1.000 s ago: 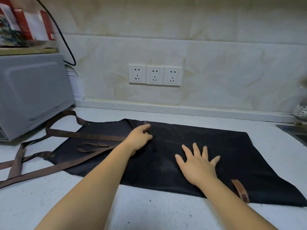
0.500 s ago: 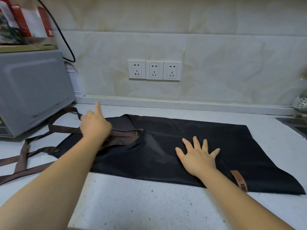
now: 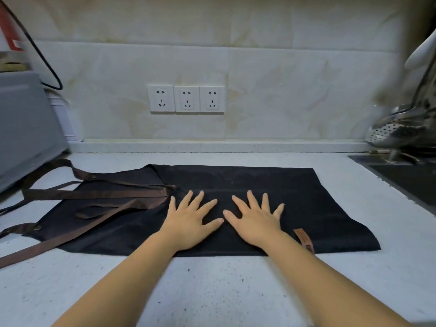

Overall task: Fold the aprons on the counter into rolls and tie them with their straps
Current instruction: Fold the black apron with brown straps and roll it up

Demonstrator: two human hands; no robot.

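A black apron [image 3: 318,204] lies folded into a flat long band across the white counter [image 3: 212,291]. Its brown straps [image 3: 99,193] lie over the left end and trail off onto the counter at the left. A small brown leather tag [image 3: 304,240] sits near the apron's front edge on the right. My left hand [image 3: 188,220] and my right hand [image 3: 256,220] press flat on the middle of the apron, side by side, fingers spread, thumbs almost touching. Neither hand holds anything.
A grey microwave [image 3: 26,128] stands at the left, with a black cable [image 3: 40,55] above it. Three white wall sockets [image 3: 186,99] sit on the backsplash. A metal colander [image 3: 398,131] and a dark sink [image 3: 410,178] are at the right.
My left hand let go of the straps at the left and came back to the apron's middle, flat beside my right hand. The straps now lie on the apron's left end.
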